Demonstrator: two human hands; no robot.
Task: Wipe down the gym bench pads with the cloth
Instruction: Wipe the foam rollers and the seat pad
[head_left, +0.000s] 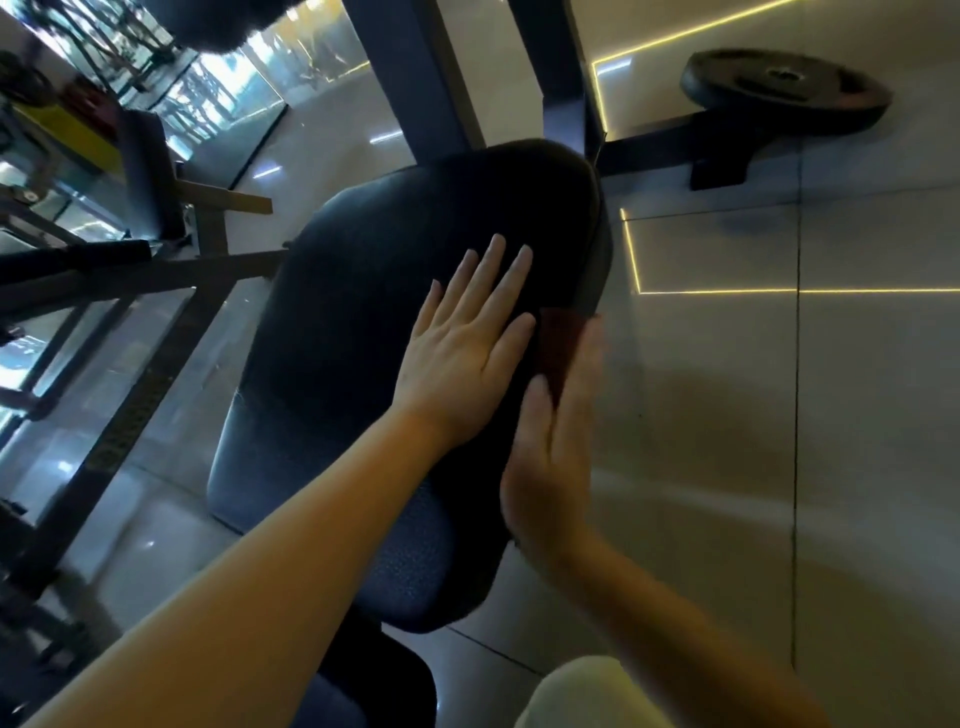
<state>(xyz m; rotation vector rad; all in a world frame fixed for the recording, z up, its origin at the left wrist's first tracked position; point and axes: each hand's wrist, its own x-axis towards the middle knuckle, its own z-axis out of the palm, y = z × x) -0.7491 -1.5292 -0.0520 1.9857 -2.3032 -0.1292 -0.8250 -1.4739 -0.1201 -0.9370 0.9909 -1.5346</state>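
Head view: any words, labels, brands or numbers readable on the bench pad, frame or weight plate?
None can be read.
Bench pad: plain dark surface, no label showing.
Weight plate: any raised marks are too blurred to read.
Frame: a row of holes only, no legible text.

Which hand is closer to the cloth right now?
Right. The right hand presses the cloth against the side of the bench pad; the left hand lies flat on top, just beside it.
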